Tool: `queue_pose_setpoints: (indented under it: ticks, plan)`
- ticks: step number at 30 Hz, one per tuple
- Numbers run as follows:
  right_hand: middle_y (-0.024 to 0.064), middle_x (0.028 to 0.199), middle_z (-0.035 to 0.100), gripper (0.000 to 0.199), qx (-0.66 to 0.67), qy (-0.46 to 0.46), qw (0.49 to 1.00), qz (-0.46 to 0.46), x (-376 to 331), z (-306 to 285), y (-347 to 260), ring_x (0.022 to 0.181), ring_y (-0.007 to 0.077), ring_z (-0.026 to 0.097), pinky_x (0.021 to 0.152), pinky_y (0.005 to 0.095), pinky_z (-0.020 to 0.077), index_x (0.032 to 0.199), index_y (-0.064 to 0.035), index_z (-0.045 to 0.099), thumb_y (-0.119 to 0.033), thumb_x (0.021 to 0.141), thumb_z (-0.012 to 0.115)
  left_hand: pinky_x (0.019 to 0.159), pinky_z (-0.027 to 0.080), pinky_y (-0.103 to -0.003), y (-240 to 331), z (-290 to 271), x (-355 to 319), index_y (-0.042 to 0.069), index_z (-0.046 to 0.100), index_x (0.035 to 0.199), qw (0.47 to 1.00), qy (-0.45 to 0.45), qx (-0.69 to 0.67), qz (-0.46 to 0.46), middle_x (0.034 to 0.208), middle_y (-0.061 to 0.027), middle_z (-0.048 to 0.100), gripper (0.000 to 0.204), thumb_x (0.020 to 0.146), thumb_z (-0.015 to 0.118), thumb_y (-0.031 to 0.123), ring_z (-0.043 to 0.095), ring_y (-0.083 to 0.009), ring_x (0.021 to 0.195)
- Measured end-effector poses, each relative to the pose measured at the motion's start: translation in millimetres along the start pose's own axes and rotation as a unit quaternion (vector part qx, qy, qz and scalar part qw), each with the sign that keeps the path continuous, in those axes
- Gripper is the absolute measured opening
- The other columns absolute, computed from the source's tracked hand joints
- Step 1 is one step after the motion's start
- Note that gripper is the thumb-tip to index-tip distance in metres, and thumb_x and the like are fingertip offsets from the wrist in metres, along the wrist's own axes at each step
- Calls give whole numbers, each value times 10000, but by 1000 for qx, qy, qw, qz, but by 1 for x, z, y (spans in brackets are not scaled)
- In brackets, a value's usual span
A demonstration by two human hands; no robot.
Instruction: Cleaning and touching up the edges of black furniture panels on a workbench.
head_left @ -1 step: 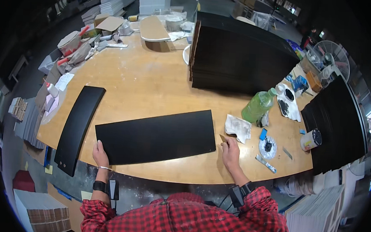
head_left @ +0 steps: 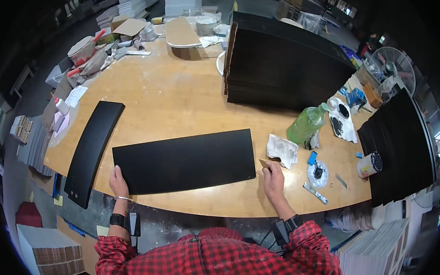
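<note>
A flat black panel (head_left: pixel 184 160) lies slightly askew near the table's front edge. My left hand (head_left: pixel 118 183) grips its lower left end, thumb on the top edge and fingers partly hidden. Just past the panel's right end, my right hand (head_left: pixel 274 183) is closed on a small flat tan piece (head_left: pixel 263 163), whose kind I cannot make out. That hand is apart from the panel. A second, curved black panel (head_left: pixel 94 153) rests at the left, with two small round metal fittings at its near end. Beyond my right hand is a stained white cloth (head_left: pixel 282 149).
A tall stack of black panels (head_left: pixel 288 66) stands at the back right, another stack (head_left: pixel 401 147) at the far right. Near my right hand are a green bottle (head_left: pixel 306 126), a blue block (head_left: pixel 312 158), a black-smeared plastic disc (head_left: pixel 317 173), a scraper (head_left: pixel 315 193) and a can (head_left: pixel 369 165).
</note>
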State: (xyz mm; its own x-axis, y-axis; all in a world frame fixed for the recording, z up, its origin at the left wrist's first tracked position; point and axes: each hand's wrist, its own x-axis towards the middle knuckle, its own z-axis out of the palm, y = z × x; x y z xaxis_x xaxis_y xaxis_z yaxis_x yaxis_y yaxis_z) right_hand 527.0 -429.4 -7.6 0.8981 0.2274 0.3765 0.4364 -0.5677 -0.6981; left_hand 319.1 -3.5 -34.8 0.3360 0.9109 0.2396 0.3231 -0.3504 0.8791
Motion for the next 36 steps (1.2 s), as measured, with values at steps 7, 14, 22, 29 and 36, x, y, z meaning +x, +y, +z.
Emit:
queue_pose_setpoints:
  ticks: [7,14,22,29,36]
  plan:
    - [62,776,576,202,-48,-11,991,-127,-11,5,-14,748,254,560,662,360,440,889,-98,609,-17,707,638,645,404,-303,-15,-5,-2,-51,567,802,1000,-9,-8,-13,689,-81,548,424,918,457,342,463,-149,659]
    - [30,772,570,230,-62,4,984,-167,-4,18,-19,746,227,550,651,348,413,875,-132,619,-14,681,653,631,396,-291,-14,-4,-2,-51,566,800,999,-6,-43,-15,683,-65,533,417,918,463,335,448,-135,653]
    - [36,785,576,284,-93,-16,981,-171,-2,21,-25,768,230,554,670,339,422,915,-128,609,17,674,644,617,390,-289,-10,-3,-2,-49,553,780,999,7,-32,-15,665,-49,505,425,917,464,343,434,-125,646]
    - [40,785,572,272,-104,-23,978,-180,-3,21,-25,760,232,551,671,339,425,904,-123,607,18,673,637,624,397,-290,-10,-4,-2,-54,561,793,1000,-11,-17,-16,677,-58,525,434,918,459,349,447,-128,653]
    - [32,790,559,227,-93,-23,980,-174,-2,23,-22,746,230,539,647,344,414,886,-123,610,-9,689,600,647,406,-285,-11,-3,-2,-57,571,819,999,-13,-24,-25,709,-62,553,433,916,461,351,467,-127,676]
